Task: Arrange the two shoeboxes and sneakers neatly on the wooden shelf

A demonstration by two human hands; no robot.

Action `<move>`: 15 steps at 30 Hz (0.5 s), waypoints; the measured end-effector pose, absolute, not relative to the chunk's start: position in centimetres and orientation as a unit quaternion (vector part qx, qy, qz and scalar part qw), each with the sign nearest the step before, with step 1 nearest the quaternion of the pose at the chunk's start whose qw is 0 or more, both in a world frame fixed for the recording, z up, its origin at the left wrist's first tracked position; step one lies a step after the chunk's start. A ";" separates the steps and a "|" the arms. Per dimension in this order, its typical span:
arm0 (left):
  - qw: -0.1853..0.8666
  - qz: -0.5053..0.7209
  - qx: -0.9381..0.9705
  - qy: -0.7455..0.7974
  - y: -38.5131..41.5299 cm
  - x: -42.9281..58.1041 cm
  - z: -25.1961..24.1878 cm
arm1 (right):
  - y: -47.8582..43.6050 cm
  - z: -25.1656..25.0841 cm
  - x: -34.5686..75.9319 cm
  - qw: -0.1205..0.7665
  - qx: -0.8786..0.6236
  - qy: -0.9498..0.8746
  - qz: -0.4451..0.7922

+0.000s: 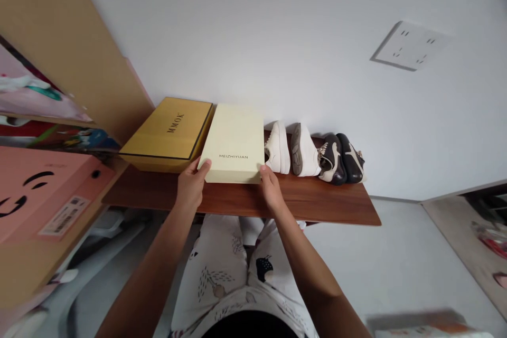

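A pale cream box marked MEIZHIYUAN (233, 142) lies on a reddish-brown wooden shelf (317, 203). My left hand (193, 185) grips its near left corner, and my right hand (271, 187) holds its near right corner. To its left, touching it, lies a mustard-yellow box marked MMOK (168, 134). To its right stand a pair of white sneakers (291, 149) and a pair of dark sneakers with pale markings (340, 159), each shoe on its side or tilted.
A white wall rises behind the shelf and carries a square wall socket plate (410, 46). Tan shelving (79, 47) and a large pink box (43, 195) stand at the left. A grey floor lies below, and my patterned trousers (233, 269) fill the lower middle.
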State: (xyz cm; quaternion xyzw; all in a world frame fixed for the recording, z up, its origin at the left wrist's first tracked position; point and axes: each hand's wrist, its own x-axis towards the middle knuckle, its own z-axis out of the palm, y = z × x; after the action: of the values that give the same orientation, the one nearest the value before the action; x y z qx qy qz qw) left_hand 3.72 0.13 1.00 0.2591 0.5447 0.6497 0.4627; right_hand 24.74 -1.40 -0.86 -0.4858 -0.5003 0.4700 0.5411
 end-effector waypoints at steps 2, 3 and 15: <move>0.459 0.644 0.268 0.550 0.3 3.4 0.5 | -1.4 -1.2 24.5 0.540 -0.490 -0.489 0.479; 0.461 0.641 0.271 0.551 0.4 3.3 0.2 | -1.4 -1.4 24.4 0.541 -0.490 -0.484 0.483; 0.465 0.623 0.280 0.564 1.2 3.0 -1.6 | -1.4 -3.7 23.6 0.535 -0.521 -0.468 0.473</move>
State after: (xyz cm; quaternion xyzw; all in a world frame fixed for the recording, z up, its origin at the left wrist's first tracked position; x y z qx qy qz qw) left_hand 3.05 1.17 -1.63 0.2795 0.5636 0.6227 0.4653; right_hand 23.63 -1.38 -3.74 -0.5209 -0.4677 0.4726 0.5353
